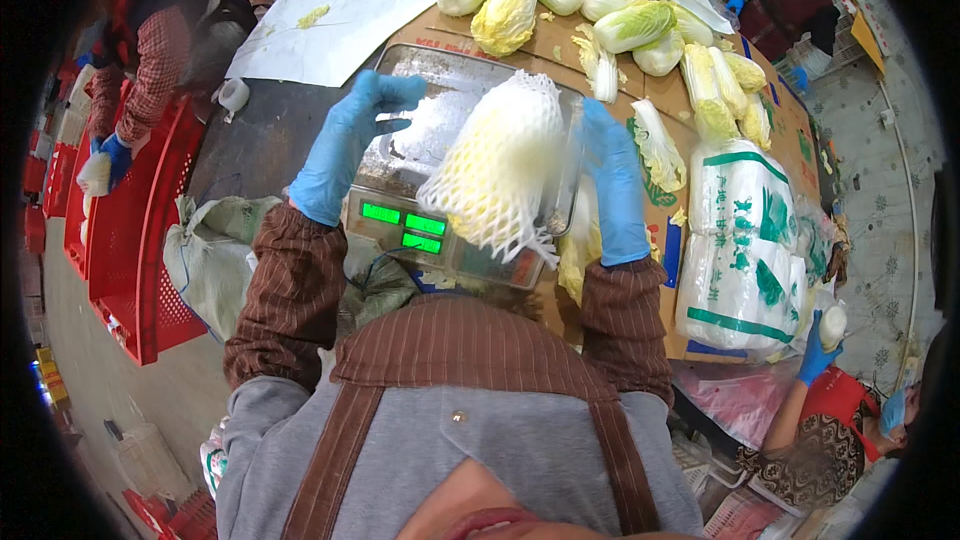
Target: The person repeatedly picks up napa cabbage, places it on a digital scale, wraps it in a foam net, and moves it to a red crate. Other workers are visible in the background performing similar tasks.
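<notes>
A napa cabbage in a white foam net sleeve (499, 165) lies slanted over the metal pan (405, 112) of a digital scale, in front of me. Its netted end hangs over the scale's panel, where green displays (403, 226) are lit. My left hand (352, 135), in a blue glove, is raised at the pan's left side with fingers spread and nothing in them. On the other side my gloved right hand (616, 184), partly blurred, stands beside the pan's right edge. Its fingers are extended, with no visible grip on the cabbage. Another cabbage (581, 255) sits partly hidden behind the right wrist.
Bare cabbages (504, 15) and loose leaves lie on the cardboard (637, 82) beyond the scale. Packs of printed white bags (739, 255) are at right. Red crates (135, 270) stand left, where a person (150, 45) holds a netted item. Other people work at right.
</notes>
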Action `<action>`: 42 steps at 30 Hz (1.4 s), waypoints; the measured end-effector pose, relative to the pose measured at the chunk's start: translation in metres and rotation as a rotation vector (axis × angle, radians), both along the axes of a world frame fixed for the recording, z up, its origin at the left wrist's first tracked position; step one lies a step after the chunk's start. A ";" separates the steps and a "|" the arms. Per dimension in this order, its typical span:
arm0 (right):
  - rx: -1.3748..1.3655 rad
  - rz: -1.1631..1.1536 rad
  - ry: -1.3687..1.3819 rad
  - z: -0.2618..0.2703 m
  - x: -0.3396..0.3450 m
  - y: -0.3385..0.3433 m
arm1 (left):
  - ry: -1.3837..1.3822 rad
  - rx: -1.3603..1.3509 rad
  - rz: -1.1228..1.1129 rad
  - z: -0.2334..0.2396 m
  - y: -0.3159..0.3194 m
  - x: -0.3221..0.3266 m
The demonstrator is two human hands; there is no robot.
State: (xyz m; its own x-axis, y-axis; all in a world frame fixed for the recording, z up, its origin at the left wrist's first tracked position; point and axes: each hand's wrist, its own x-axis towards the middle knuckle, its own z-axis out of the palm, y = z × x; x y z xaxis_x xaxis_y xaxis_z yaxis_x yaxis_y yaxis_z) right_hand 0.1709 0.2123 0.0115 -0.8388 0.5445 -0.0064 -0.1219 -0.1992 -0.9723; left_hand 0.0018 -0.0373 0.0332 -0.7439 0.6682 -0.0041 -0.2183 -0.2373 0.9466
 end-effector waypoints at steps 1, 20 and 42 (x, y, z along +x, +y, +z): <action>-0.093 0.089 0.007 -0.001 -0.002 -0.010 | -0.024 -0.111 0.081 0.000 0.005 0.003; 0.224 0.368 -0.003 0.030 0.026 -0.036 | -0.302 0.210 0.290 -0.080 -0.022 -0.207; -0.163 0.013 -0.439 -0.074 -0.304 0.111 | 0.223 -0.629 0.932 0.048 -0.241 -0.004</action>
State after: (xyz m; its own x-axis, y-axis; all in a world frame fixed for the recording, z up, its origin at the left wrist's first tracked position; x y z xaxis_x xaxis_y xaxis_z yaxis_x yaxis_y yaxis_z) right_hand -0.1329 0.3232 -0.0629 -0.7442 0.4964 -0.4470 0.2979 -0.3523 -0.8872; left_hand -0.0022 -0.2780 0.0807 -0.9748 -0.2169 0.0517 -0.0185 0.3098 0.9506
